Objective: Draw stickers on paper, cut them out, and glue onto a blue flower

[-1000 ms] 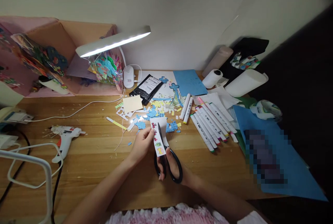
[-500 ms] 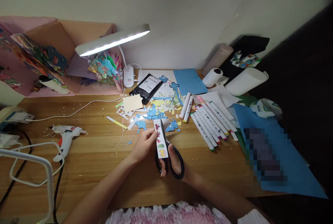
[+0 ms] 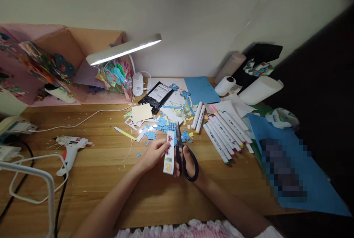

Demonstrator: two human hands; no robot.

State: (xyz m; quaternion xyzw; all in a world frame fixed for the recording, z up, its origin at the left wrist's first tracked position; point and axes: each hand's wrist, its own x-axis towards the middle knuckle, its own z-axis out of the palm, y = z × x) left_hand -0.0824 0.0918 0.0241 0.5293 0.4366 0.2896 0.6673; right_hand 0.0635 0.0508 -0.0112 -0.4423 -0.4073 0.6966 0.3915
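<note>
Printed paper strip point(image 3: 169, 156) pinched by L hand point(image 3: 153, 156), narrow grip; prob. light, bendy, best held by edges. At its 3 o'clock, scissors point(image 3: 179, 142) held by R hand point(image 3: 189, 162), thumb thru loop. Way cluttered at 12 by paper scraps point(image 3: 163, 124); markers point(image 3: 220, 136) piled at 2, lamp point(image 3: 125, 51) set at 11.
</note>
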